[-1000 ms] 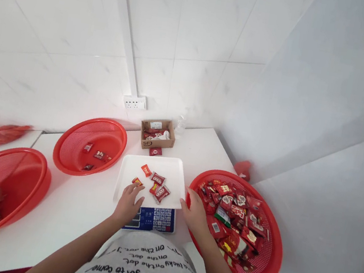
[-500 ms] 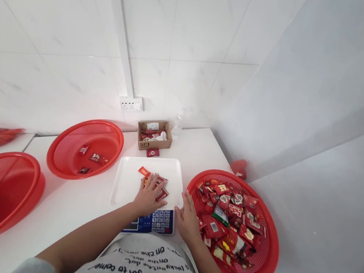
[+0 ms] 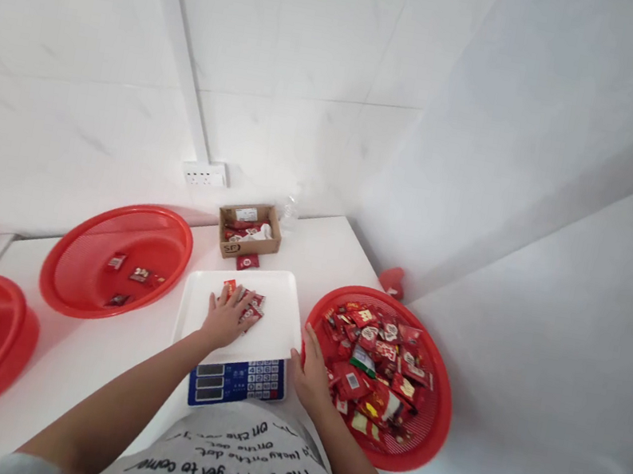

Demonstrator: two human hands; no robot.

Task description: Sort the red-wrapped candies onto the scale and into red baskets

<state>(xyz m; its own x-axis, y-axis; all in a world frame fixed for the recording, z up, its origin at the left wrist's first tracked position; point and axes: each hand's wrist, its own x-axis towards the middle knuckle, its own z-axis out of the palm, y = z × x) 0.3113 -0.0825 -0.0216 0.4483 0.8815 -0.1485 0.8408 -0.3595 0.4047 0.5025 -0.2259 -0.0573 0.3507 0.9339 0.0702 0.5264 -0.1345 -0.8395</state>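
Covering red packets (image 3: 253, 314), left hand (image 3: 224, 322) lies spread.

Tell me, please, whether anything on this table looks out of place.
One red packet looks slightly out of place: it lies loose on the table, just in front of the box, while others lie in baskets or on the tray. Nothing else stands out.

1. white tray (image 3: 273, 331): shallow, rectangular, round-cornered, resting on a digital scale (image 3: 236, 385).
2. digital scale: blue front panel, displays and number keys showing past the tray's near edge.
3. red candy packets (image 3: 254, 310): loosely clustered about the tray's middle, reaching towards its far edge, partly hidden.
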